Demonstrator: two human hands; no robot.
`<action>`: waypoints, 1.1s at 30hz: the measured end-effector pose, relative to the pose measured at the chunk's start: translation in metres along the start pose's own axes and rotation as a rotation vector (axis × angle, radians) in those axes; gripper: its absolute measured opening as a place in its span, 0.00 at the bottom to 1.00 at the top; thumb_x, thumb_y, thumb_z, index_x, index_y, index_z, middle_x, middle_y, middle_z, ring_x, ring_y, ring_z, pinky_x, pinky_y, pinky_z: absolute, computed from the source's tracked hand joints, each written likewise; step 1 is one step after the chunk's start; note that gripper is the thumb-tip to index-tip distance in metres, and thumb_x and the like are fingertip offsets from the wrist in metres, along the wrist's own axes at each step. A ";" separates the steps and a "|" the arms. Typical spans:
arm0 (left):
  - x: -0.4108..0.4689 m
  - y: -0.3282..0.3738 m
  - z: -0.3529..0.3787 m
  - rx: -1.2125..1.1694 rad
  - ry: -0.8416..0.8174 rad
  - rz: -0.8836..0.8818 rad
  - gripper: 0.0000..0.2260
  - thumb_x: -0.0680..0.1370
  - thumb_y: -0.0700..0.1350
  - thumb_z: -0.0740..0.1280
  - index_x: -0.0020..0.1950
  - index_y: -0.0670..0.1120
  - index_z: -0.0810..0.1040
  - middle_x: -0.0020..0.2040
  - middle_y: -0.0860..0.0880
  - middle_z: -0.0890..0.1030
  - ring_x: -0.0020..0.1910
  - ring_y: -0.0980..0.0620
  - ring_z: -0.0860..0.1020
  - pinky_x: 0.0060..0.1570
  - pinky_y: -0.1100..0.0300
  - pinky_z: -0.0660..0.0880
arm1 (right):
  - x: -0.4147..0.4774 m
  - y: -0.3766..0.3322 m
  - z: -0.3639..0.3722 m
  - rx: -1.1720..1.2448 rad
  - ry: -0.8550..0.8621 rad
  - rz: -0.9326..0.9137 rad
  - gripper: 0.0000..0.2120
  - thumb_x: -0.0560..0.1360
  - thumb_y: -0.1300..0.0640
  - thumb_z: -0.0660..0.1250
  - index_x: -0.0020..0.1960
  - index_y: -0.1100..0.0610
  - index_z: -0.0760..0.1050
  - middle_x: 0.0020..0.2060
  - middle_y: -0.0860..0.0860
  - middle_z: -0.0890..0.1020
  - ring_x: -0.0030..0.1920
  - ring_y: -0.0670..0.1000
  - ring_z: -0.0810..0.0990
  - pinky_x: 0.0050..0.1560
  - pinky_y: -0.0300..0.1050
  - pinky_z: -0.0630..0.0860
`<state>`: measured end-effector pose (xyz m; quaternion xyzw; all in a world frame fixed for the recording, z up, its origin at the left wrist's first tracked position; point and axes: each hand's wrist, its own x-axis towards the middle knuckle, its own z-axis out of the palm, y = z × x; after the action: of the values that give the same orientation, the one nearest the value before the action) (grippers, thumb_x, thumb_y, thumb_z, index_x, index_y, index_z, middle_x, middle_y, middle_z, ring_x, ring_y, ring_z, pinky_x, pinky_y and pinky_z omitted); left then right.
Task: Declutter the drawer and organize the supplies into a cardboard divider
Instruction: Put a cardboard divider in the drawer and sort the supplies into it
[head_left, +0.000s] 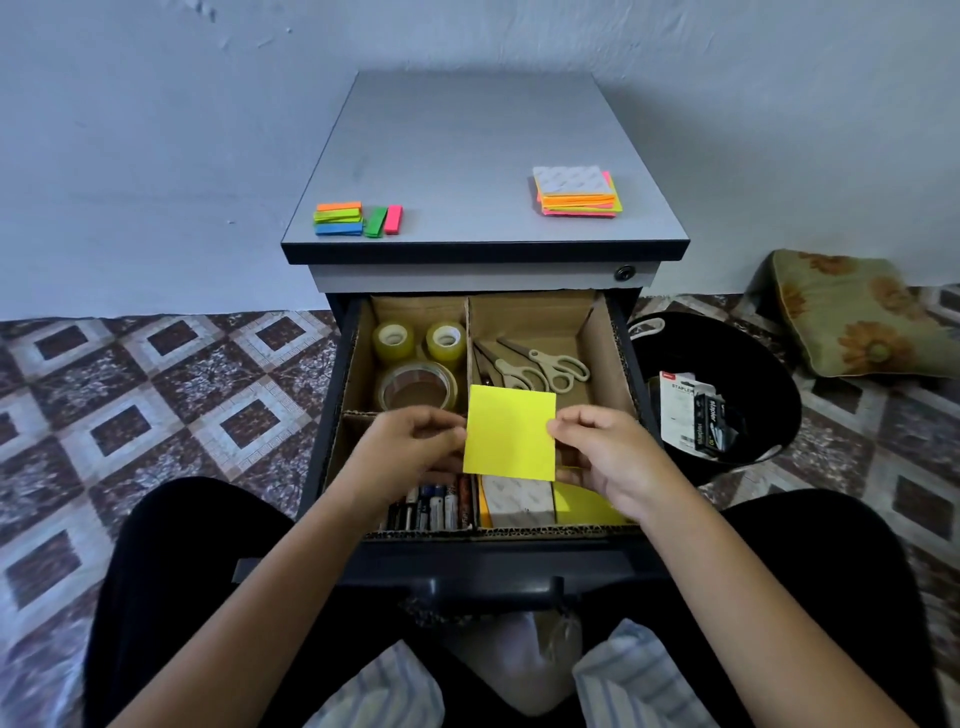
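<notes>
A yellow sticky note pad is held above the open drawer, my left hand pinching its left edge and my right hand pinching its right edge. Below it the cardboard divider fills the drawer. Three tape rolls lie in the back left compartment. Two scissors lie in the back right one. Pens and markers fill the front left. More note pads sit in the front right.
On the cabinet top lie coloured page flags at the left and a stack of neon sticky notes at the right. A black bin with stapler packaging stands right of the drawer. A cushion lies beyond.
</notes>
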<state>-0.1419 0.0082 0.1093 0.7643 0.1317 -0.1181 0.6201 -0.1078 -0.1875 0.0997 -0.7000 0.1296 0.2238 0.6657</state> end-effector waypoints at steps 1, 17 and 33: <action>0.002 -0.001 -0.005 0.173 0.093 0.088 0.06 0.78 0.41 0.64 0.53 0.43 0.78 0.42 0.48 0.82 0.37 0.51 0.80 0.40 0.58 0.79 | 0.000 0.002 -0.003 -0.017 0.004 0.006 0.08 0.77 0.64 0.63 0.41 0.57 0.75 0.35 0.53 0.76 0.34 0.48 0.75 0.29 0.39 0.75; 0.064 -0.040 -0.058 0.710 0.433 0.083 0.25 0.82 0.52 0.54 0.76 0.43 0.55 0.73 0.40 0.63 0.71 0.41 0.63 0.67 0.46 0.64 | 0.023 0.038 -0.003 -0.798 0.163 -0.063 0.07 0.73 0.57 0.71 0.38 0.56 0.75 0.35 0.50 0.79 0.34 0.48 0.78 0.35 0.37 0.76; 0.066 -0.040 -0.058 0.722 0.429 0.086 0.26 0.81 0.50 0.56 0.77 0.43 0.54 0.73 0.40 0.63 0.70 0.41 0.65 0.64 0.48 0.67 | 0.020 0.038 -0.003 -0.912 0.135 -0.100 0.08 0.74 0.59 0.68 0.45 0.63 0.82 0.41 0.58 0.84 0.42 0.56 0.82 0.45 0.48 0.80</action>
<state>-0.0927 0.0764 0.0618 0.9447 0.1756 0.0312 0.2753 -0.1082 -0.1913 0.0566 -0.9397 0.0272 0.1794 0.2898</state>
